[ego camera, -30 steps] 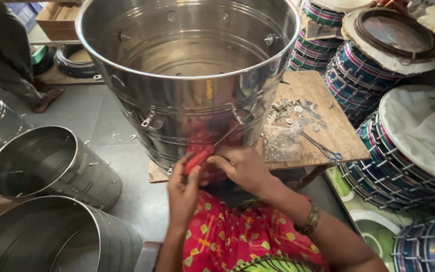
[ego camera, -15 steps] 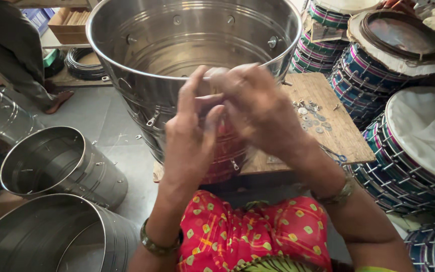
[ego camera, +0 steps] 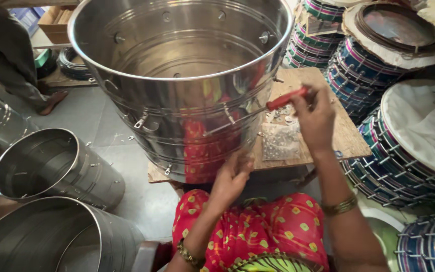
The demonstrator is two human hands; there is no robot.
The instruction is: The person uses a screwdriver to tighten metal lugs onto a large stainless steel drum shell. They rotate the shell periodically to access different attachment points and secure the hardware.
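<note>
A large shiny steel drum shell (ego camera: 177,85) stands open-topped on a low wooden board (ego camera: 346,136) in front of me. My right hand (ego camera: 315,118) grips a red-handled screwdriver (ego camera: 285,99) whose shaft points at the shell's right side wall. My left hand (ego camera: 230,179) rests against the shell's lower front wall, fingers pressed to the metal near a small bracket. Metal hooks and bolt heads ring the shell.
A clear bag of small metal fittings (ego camera: 280,142) and loose screws lie on the board. Two more steel shells (ego camera: 56,168) (ego camera: 51,239) lie at left. Stacks of finished coloured drums (ego camera: 409,126) fill the right side. Another person's leg (ego camera: 11,55) is at far left.
Both hands have dropped from in front of the shell's rim. My right hand moved right with the screwdriver; my left hand went down to the shell's lower wall.
</note>
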